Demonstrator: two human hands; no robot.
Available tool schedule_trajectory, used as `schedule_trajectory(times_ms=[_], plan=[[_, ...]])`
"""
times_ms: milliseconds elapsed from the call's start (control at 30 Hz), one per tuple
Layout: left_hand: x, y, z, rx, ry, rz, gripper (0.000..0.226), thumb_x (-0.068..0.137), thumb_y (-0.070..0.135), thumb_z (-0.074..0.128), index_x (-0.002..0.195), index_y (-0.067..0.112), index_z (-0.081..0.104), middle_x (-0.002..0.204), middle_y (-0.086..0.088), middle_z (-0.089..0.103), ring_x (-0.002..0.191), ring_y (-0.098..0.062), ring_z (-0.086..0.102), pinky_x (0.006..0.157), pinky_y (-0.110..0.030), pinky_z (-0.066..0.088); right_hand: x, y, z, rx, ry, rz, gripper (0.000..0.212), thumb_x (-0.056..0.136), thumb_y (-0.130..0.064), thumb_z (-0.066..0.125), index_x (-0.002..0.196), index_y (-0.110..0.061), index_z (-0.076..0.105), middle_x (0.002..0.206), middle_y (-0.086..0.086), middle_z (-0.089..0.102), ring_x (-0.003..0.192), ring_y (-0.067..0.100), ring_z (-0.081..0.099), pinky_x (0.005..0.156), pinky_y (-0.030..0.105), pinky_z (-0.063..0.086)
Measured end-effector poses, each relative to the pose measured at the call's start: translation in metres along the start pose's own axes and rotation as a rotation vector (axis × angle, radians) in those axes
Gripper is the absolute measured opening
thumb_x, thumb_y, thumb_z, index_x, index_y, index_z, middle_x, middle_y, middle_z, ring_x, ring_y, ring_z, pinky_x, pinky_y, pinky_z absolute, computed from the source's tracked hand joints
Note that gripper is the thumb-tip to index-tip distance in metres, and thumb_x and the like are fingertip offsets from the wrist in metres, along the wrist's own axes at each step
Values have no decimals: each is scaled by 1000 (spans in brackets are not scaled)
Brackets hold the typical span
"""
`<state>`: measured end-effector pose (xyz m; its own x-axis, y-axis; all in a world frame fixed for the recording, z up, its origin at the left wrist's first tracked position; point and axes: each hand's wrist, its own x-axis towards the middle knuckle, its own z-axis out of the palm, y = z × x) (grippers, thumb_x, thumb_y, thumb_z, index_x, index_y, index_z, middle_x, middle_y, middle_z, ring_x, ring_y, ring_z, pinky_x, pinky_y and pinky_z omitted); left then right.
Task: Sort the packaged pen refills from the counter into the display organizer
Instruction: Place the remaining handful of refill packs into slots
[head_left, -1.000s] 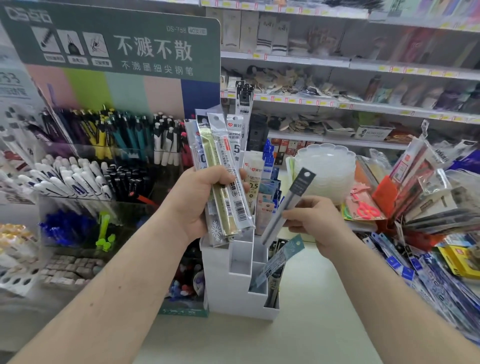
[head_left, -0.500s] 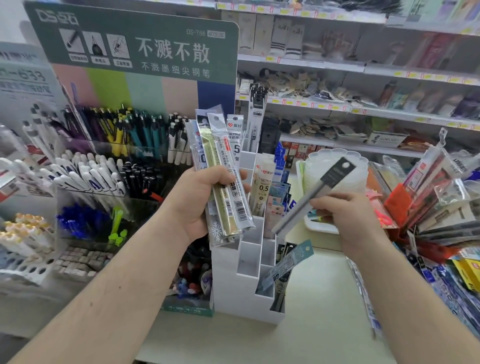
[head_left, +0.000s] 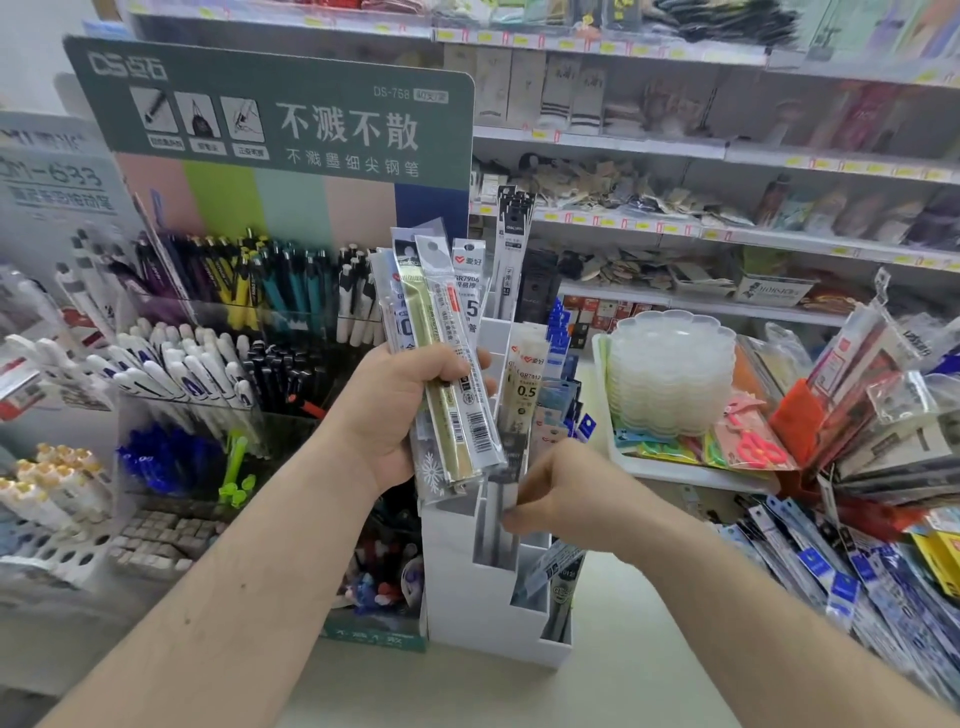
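- A person restocks a white stepped display organizer (head_left: 483, 597) on a shop counter (head_left: 649, 675), sorting packaged pen refills into its slots.
- The left hand (head_left: 400, 410), raised just left of the organizer's upper tiers, is wrapped around a fanned bundle of refill packs (head_left: 441, 364), thumb across the front; the packs stand upright with labels facing the camera, probably so each type can be read before it is slotted.
- The right hand (head_left: 566, 499) sits at the organizer's middle tier, fingertips pinched on a dark slim refill pack (head_left: 501, 514) whose lower end is down inside a slot (motion blur hides how deep it sits); it is held near the top, apparently to steer it straight into the narrow compartment.
- Further packs already stand in the organizer: a cream "0.5" pack (head_left: 524, 384) in a tier above the right hand, tall black ones (head_left: 511, 249) at the very back, and a pale blue pack (head_left: 558, 564) leaning out of a front slot.
- More blue-labelled refills (head_left: 831, 566) lie heaped on the counter well to the organizer's right, so the job looks far from finished.
- A green-headed pen display (head_left: 280, 119) stands to the organizer's left; a stack of clear trays (head_left: 670, 374) sits to its right.
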<state>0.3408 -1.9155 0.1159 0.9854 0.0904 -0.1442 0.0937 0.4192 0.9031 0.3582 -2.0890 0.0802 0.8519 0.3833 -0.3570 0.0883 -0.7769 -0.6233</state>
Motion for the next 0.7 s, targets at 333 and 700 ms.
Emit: schedule_trajectory(times_ms=[333,700], plan=[[12,5,5,71,-96,33,45,79,-6,66,124,2,61,107,-21,72,92,-35,73,72,-48,60,-18,-3,-59,563,437,-241,9,86,-12,73,83,-19,74,59,-12,67,48,-5,53,48,8,40],[26,3,54,357,-361,71,50,79,-15,67,123,9,66,115,-14,72,107,-29,69,87,-38,58,1,-13,-66,782,422,-269,16,80,-23,82,92,-19,73,88,0,77,86,20,74,77,42,60]])
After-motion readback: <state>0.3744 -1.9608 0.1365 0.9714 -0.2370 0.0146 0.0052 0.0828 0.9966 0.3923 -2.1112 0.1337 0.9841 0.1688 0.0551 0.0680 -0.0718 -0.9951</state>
